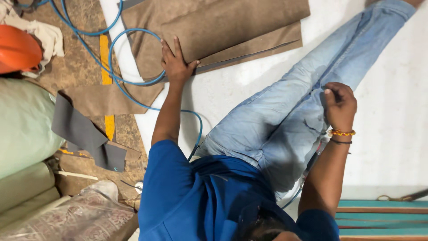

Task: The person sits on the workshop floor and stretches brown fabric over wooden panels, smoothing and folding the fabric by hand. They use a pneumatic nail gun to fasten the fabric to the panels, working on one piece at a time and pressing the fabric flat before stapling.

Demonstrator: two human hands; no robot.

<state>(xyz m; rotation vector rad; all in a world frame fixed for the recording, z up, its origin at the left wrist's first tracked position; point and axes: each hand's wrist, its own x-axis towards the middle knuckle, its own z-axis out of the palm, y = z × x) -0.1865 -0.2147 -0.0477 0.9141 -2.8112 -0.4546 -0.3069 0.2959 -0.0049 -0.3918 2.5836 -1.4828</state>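
Neither of my hands is in view. A person in a blue shirt (196, 196) and light jeans (285, 116) sits on the floor right below me, one leg stretched toward the upper right. Their left hand (176, 62) lies flat, fingers apart, on the edge of a stack of brown sheets (232, 27). Their right hand (339, 107), with a beaded band on the wrist, is closed against the jeans at the knee. A blue hose (117, 78) loops past the left hand and runs under that arm.
A grey strip (82, 131) and brown offcuts lie at the left on a brown mat. Pale green rolls (22, 125) and an orange object (18, 49) fill the left edge. Teal and wooden boards (383, 218) sit at the bottom right on the white floor (392, 134).
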